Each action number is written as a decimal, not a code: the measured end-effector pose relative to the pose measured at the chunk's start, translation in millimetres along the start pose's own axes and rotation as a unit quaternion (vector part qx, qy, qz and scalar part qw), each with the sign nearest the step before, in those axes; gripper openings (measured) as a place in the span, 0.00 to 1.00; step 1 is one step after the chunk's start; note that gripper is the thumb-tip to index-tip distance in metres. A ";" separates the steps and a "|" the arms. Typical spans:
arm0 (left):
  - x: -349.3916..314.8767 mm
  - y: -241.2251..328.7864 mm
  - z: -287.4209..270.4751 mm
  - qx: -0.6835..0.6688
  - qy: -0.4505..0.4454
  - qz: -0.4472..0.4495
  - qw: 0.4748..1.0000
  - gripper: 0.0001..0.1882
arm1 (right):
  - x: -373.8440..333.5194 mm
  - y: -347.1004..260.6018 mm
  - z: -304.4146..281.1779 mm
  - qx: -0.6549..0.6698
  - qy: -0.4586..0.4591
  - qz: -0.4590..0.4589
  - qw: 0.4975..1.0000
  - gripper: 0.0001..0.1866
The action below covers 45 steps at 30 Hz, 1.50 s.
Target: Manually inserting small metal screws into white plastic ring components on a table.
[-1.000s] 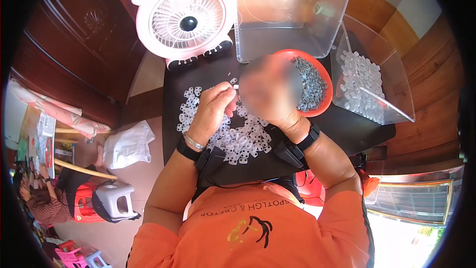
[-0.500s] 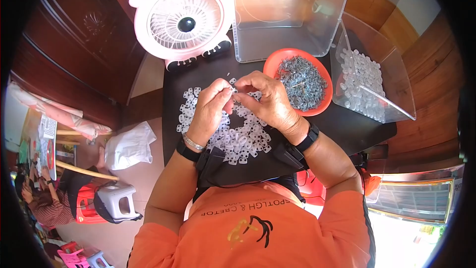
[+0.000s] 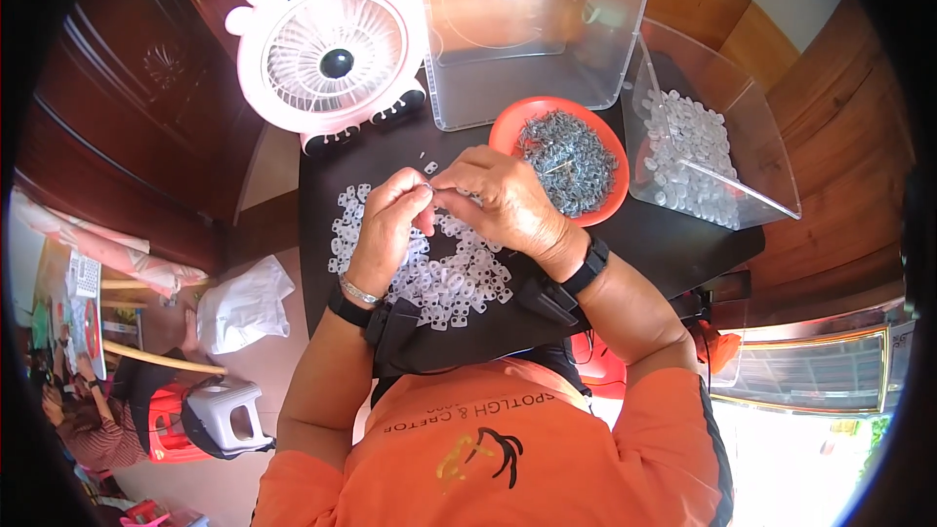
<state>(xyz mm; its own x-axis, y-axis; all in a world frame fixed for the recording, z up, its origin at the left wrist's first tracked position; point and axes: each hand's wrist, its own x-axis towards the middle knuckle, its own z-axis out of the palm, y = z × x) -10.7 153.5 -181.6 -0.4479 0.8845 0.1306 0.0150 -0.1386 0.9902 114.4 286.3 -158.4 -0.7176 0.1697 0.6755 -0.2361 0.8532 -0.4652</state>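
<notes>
My left hand (image 3: pixel 390 224) and my right hand (image 3: pixel 503 200) meet fingertip to fingertip above a pile of small white plastic pieces with holes (image 3: pixel 454 283) on the dark table. Between the left thumb and forefinger is a small white plastic piece, mostly covered by the fingers. The right thumb and forefinger pinch against it; whatever they hold is too hidden to make out. Right of my hands sits an orange-red bowl (image 3: pixel 617 197) heaped with small grey-blue metal-looking parts (image 3: pixel 566 161).
A pink animal-shaped fan (image 3: pixel 337 63) stands at the back left. Beside it is an upright clear plastic bin (image 3: pixel 532 29). Another clear bin (image 3: pixel 756 197) at the right holds white rounded pieces (image 3: pixel 688 146). Left of the table, a white bag (image 3: pixel 244 303) lies near a grey stool (image 3: pixel 229 415) and another person (image 3: pixel 98 429).
The whole view has shifted, so the table and its contents appear farther left. My fingertips have closed in tighter, and the white piece between them shows less.
</notes>
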 end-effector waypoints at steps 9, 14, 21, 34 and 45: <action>1.6 -2.3 -4.7 -0.015 0.059 -0.006 0.998 0.10 | -11.7 53.7 -36.3 -0.338 -0.152 0.120 0.921 0.07; 0.7 1.6 -3.8 0.008 0.049 0.012 0.999 0.11 | -11.0 60.8 -29.1 -0.330 -0.141 0.143 0.923 0.06; -0.5 3.7 -3.7 -0.013 0.067 0.016 0.998 0.10 | -6.2 62.7 -24.2 -0.326 -0.071 0.192 0.923 0.08; -0.4 2.8 -1.7 -0.018 0.078 0.023 0.996 0.10 | -4.8 54.4 -38.7 -0.295 -0.027 0.254 0.921 0.12; 7.6 -1.0 -12.9 0.007 0.127 0.024 0.992 0.10 | -8.6 -17.9 -58.3 -0.173 -0.310 0.060 0.933 0.06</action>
<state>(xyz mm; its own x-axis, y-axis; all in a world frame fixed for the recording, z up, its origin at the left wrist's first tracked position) -25.6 154.6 -182.3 -0.6564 0.7367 0.1626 0.0533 -0.1698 0.9840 163.0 298.4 -122.5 -0.9916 0.0485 0.1196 0.0197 0.9727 -0.2314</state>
